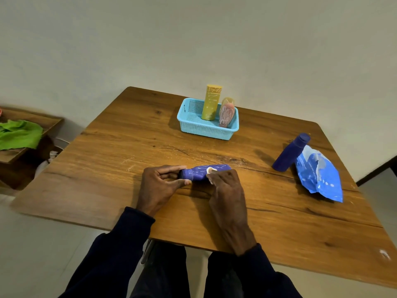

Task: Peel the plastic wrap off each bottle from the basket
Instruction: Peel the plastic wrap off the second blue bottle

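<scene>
A blue bottle (202, 173), wrapped in clear plastic, lies on its side on the wooden table (129, 147), cap end to the left. My left hand (159, 186) grips the cap end with fingers and thumb. My right hand (225, 186) pinches at the wrap on the bottle's body with its fingertips. The light blue basket (189, 123) at the far side holds a wrapped yellow bottle (211, 102), upright, and a wrapped pink bottle (226, 112) leaning against the basket's right wall.
A bare dark blue bottle (290, 153) stands at the table's right side, leaning against a blue plastic pouch (320, 175). A low wooden shelf with a green cloth (19, 134) sits off to the left, beyond the table edge.
</scene>
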